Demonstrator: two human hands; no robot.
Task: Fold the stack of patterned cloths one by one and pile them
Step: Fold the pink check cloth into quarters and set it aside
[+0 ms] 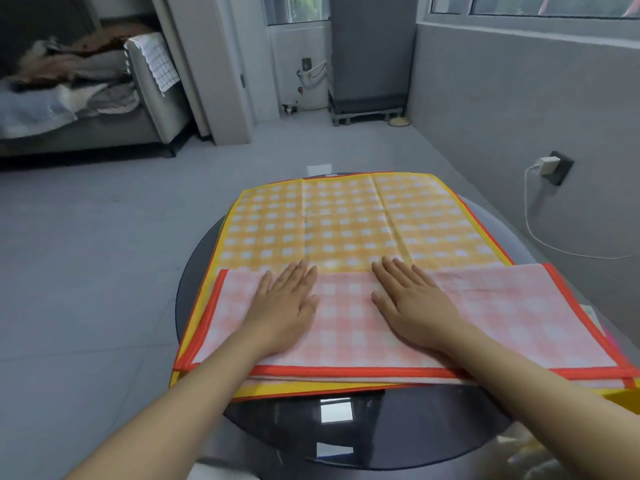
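Pink-checked, red-bordered soft cloth (398,320): light, limp; pressed flat under left hand (282,306) and right hand (414,306), grip released; corners judged best held.

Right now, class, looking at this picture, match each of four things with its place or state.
Things:
1. pink checked cloth with red border
2. orange checked cloth with yellow border
3. white charger plug
4. round dark glass table

Places or states:
A. in the wall socket
B. folded, under both flat hands
C. beneath the cloth stack
D. spread open

Pairs: 1-B, 2-D, 3-A, 4-C
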